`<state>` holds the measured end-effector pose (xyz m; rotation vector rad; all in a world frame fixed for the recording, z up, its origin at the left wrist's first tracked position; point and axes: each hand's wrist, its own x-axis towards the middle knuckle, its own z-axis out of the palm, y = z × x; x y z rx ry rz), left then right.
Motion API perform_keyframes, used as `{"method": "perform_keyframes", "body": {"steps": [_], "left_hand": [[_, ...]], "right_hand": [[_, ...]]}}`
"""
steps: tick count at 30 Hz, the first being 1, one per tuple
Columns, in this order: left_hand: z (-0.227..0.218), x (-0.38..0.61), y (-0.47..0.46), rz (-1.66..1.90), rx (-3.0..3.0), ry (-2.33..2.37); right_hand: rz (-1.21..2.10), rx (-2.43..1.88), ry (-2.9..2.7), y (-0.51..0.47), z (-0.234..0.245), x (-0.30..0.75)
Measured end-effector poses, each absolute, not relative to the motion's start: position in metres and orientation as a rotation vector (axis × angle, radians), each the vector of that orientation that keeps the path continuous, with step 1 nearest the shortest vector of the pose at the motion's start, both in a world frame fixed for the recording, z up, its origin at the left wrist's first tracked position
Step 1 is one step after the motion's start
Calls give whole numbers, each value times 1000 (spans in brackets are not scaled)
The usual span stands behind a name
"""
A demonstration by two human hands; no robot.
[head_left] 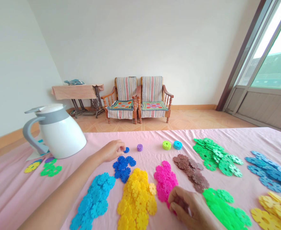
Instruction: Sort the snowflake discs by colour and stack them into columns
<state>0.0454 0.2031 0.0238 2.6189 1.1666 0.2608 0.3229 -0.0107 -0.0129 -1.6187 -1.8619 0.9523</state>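
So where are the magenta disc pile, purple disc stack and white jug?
Magenta disc pile (165,178), head view: its middle.
Purple disc stack (139,147), head view: its middle.
White jug (61,134), head view: its white body.

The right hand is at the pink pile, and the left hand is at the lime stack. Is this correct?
One part is wrong: the left hand is at the dark blue disc beside the purple stack, as the head view shows. The right hand is at the pink pile.
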Motion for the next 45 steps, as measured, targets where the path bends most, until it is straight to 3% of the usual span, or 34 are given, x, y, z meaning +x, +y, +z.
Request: {"method": "perform_keyframes", "body": {"steps": [12, 27, 45], "left_hand": [[16, 38, 175, 160, 2670, 1009], [11, 50, 210, 457, 2547, 1396], [4, 53, 218, 410, 2531, 1384]], "right_hand": [[907, -1633, -1893, -11, -12, 322], [949, -1618, -1925, -7, -19, 327], [943, -1598, -1930, -6, -23, 327]]}}
